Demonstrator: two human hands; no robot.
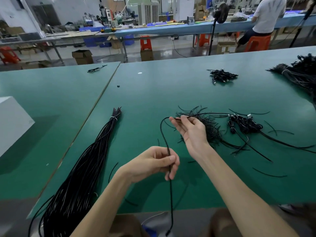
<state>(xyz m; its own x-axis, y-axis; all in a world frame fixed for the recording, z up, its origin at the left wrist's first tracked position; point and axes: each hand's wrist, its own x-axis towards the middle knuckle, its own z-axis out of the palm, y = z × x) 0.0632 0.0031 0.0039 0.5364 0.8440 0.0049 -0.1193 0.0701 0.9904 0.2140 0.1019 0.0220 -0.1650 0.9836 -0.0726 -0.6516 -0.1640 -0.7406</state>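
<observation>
A single thin black cable (162,132) loops between my two hands above the green table (145,93). My left hand (157,162) pinches it between thumb and forefinger, and the cable's lower end hangs past the table's front edge. My right hand (189,130), palm up, pinches the same cable near the top of the loop. From there the cable runs right toward a small heap of coiled cables with plugs (244,124). A pile of short black ties (210,127) lies just behind my right hand.
A long tied bundle of black cables (89,168) lies at the left and droops over the front edge. Another coiled-cable heap (222,76) and a big bundle (297,72) sit at the far right. A white box (12,120) stands left. A person sits at a far bench.
</observation>
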